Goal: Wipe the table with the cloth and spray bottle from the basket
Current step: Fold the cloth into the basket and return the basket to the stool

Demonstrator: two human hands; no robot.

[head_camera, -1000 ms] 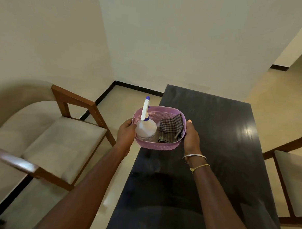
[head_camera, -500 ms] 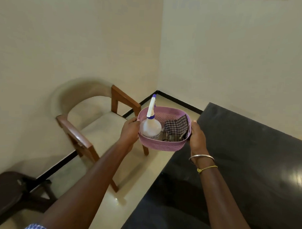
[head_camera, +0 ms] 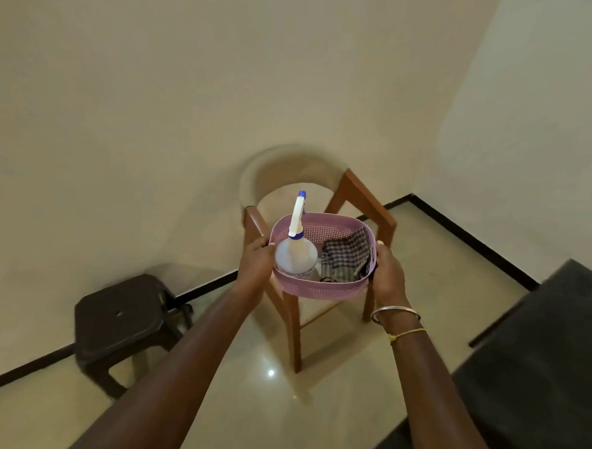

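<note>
I hold a pink perforated basket (head_camera: 322, 290) in the air with both hands. My left hand (head_camera: 257, 260) grips its left end and my right hand (head_camera: 387, 274) grips its right end. Inside, a white spray bottle (head_camera: 295, 258) with a blue-tipped nozzle stands at the left, leaning up past the rim. A dark checked cloth (head_camera: 346, 252) lies crumpled at the right. The black table (head_camera: 531, 373) is at the lower right, away from the basket.
A wooden chair (head_camera: 352, 206) with a beige curved back stands right behind and below the basket, against the wall. A dark brown plastic stool (head_camera: 120, 315) sits on the glossy floor at the left. A black skirting line runs along the walls.
My view and the basket have swung left, off the table. The basket now hangs over the chair, and the stool has come into view. Both hands keep their grip.
</note>
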